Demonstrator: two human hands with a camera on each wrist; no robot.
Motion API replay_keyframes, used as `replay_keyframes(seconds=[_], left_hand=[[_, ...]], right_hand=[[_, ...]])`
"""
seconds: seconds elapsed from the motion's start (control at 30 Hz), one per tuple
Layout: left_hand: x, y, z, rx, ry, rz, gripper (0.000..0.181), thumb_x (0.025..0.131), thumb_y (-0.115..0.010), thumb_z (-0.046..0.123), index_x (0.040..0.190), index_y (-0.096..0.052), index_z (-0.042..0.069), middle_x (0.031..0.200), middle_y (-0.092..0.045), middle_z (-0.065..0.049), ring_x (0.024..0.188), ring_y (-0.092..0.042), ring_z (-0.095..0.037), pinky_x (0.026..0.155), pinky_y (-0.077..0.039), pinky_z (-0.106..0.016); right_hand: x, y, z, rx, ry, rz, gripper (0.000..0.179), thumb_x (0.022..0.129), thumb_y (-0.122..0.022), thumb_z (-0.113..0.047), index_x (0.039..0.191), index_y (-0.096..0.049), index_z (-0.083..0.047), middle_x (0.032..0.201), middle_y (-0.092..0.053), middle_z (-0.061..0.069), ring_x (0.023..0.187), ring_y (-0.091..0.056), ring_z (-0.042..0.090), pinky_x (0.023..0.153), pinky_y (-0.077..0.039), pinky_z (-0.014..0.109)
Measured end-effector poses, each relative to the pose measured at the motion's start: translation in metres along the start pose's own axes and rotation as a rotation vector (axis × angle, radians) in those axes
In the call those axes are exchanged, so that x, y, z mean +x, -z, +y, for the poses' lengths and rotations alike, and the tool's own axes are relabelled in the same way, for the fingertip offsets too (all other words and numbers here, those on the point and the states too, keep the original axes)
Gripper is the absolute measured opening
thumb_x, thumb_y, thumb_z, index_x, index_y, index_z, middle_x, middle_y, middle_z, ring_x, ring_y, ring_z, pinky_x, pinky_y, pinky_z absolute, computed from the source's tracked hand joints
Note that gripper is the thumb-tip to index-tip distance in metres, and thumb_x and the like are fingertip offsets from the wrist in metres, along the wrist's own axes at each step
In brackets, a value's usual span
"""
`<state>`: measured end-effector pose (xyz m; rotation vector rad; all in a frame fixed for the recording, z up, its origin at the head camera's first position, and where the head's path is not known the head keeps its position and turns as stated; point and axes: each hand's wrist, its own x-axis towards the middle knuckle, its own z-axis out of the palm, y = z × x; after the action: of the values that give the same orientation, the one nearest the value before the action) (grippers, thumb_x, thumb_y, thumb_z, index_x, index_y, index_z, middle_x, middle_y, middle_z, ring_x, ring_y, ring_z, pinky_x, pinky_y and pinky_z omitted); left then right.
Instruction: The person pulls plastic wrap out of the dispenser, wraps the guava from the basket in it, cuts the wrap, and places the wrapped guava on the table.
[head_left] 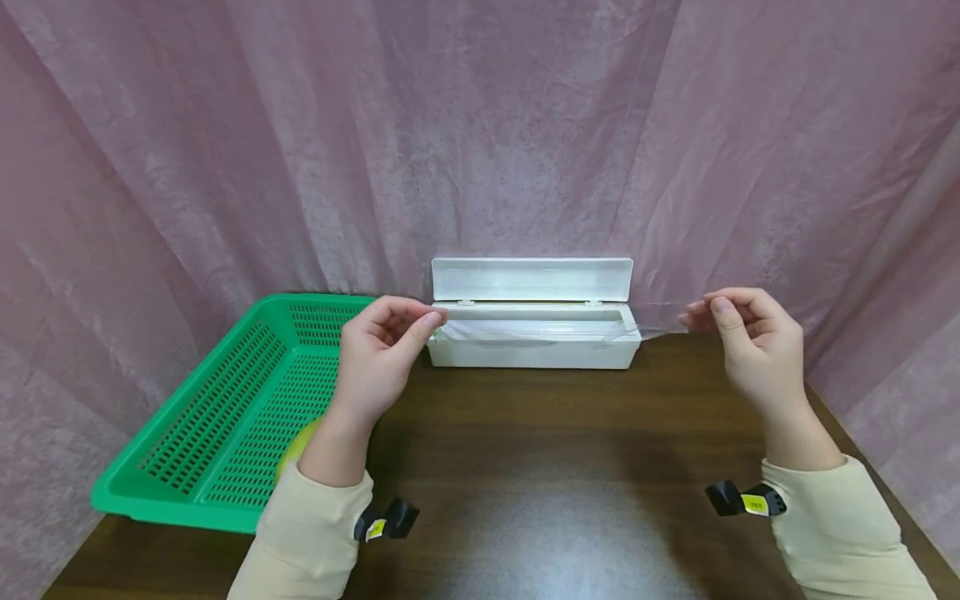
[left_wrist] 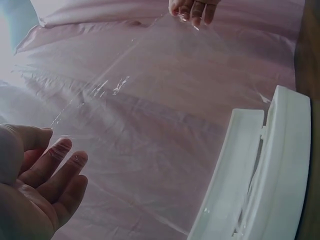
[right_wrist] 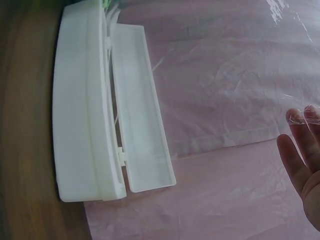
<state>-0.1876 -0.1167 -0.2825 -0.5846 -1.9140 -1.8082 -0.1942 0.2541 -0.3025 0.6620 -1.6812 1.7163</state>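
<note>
A sheet of clear plastic wrap point(left_wrist: 117, 87) is stretched between the two hands, in front of and above a white wrap dispenser box point(head_left: 532, 353). Its hinged lid point(head_left: 532, 279) stands raised at the back. My left hand point(head_left: 380, 354) pinches one corner of the wrap between thumb and index finger, near the box's left end. Out past the box's right end, my right hand point(head_left: 757, 350) pinches the other corner. In the left wrist view the film catches light in small streaks, and the other fingers of the left hand point(left_wrist: 42, 185) are spread loosely below its edge.
A green slotted basket point(head_left: 183, 400) stands on the left, with a yellow-green round thing point(head_left: 298, 446) in it, partly hidden by the left forearm. Brown wooden tabletop point(head_left: 540, 467) lies beneath the hands. Pink curtain point(head_left: 525, 133) hangs close behind the box and along both sides.
</note>
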Motion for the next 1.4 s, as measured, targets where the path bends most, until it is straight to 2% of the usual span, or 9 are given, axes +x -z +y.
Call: replay_keyframes(seconds=[0.1,0.3,0.4,0.57,0.7,0.8,1.03,1.23,1.4], left_hand=[[-0.006,0.000,-0.001,0.005,0.028,0.001,0.011,0.083,-0.067,-0.004,0.093,-0.064,-0.007,0.085,-0.071,0.012,0.080,-0.067,-0.006,0.074,-0.054,-0.021],[-0.014,-0.001,-0.007,0.062,0.106,-0.009,0.014,0.084,-0.070,0.005,0.094,-0.066,-0.002,0.085,-0.070,0.015,0.081,-0.066,-0.009,0.071,-0.053,-0.021],[-0.017,-0.001,-0.012,0.076,0.136,-0.013,0.014,0.084,-0.071,0.007,0.093,-0.066,-0.002,0.084,-0.069,0.015,0.079,-0.065,-0.008,0.072,-0.053,-0.020],[-0.022,-0.002,-0.019,0.097,0.168,-0.015,0.014,0.083,-0.072,0.008,0.093,-0.067,-0.001,0.087,-0.071,0.003,0.078,-0.064,-0.008,0.071,-0.053,-0.020],[-0.027,-0.003,-0.024,0.117,0.199,-0.020,0.014,0.083,-0.072,0.008,0.092,-0.067,0.000,0.090,-0.071,-0.011,0.076,-0.063,-0.007,0.069,-0.052,-0.020],[-0.030,-0.004,-0.028,0.132,0.217,-0.030,0.013,0.083,-0.071,0.008,0.092,-0.067,0.000,0.092,-0.070,-0.016,0.075,-0.062,-0.007,0.069,-0.051,-0.020],[-0.036,-0.003,-0.038,0.203,0.254,-0.055,0.012,0.084,-0.071,0.012,0.093,-0.068,0.004,0.089,-0.069,-0.012,0.073,-0.061,-0.008,0.067,-0.051,-0.021],[-0.040,-0.004,-0.043,0.246,0.262,-0.088,0.010,0.085,-0.070,0.012,0.091,-0.067,0.005,0.086,-0.069,-0.011,0.069,-0.058,-0.010,0.064,-0.049,-0.022],[-0.044,-0.005,-0.047,0.274,0.267,-0.097,0.009,0.084,-0.071,0.012,0.089,-0.068,0.005,0.083,-0.068,-0.010,0.069,-0.057,-0.010,0.064,-0.048,-0.022]], right_hand=[[-0.006,0.000,0.000,-0.029,-0.005,0.015,0.011,0.092,-0.050,0.008,0.096,-0.060,0.012,0.086,-0.073,0.000,0.075,-0.070,0.008,0.072,-0.053,0.016],[-0.015,0.003,0.003,-0.052,-0.016,0.020,0.013,0.093,-0.049,0.007,0.095,-0.057,0.017,0.086,-0.073,-0.001,0.074,-0.070,0.007,0.071,-0.053,0.016],[-0.019,0.004,0.005,-0.083,-0.035,0.005,0.012,0.093,-0.049,0.006,0.095,-0.058,0.014,0.086,-0.073,-0.003,0.075,-0.069,0.006,0.071,-0.053,0.015],[-0.026,0.003,0.009,-0.067,-0.061,-0.013,0.012,0.093,-0.048,0.007,0.095,-0.060,0.009,0.085,-0.073,-0.003,0.075,-0.070,0.006,0.071,-0.053,0.015],[-0.032,0.002,0.013,-0.042,-0.084,0.005,0.013,0.093,-0.048,0.009,0.094,-0.060,0.010,0.084,-0.073,-0.001,0.075,-0.069,0.007,0.071,-0.053,0.015],[-0.036,0.003,0.016,-0.067,-0.102,0.016,0.012,0.092,-0.048,0.009,0.095,-0.059,0.013,0.084,-0.073,-0.002,0.077,-0.069,0.006,0.071,-0.053,0.015],[-0.046,0.003,0.022,-0.108,-0.144,0.014,0.012,0.093,-0.049,0.008,0.095,-0.058,0.015,0.085,-0.072,-0.005,0.073,-0.069,0.005,0.069,-0.053,0.015],[-0.055,0.004,0.027,-0.162,-0.203,0.006,0.014,0.094,-0.049,0.005,0.095,-0.055,0.018,0.084,-0.071,-0.008,0.075,-0.068,0.004,0.070,-0.052,0.014],[-0.061,0.005,0.033,-0.161,-0.258,-0.006,0.014,0.094,-0.050,0.004,0.095,-0.056,0.017,0.084,-0.071,-0.009,0.074,-0.068,0.003,0.069,-0.053,0.015]])
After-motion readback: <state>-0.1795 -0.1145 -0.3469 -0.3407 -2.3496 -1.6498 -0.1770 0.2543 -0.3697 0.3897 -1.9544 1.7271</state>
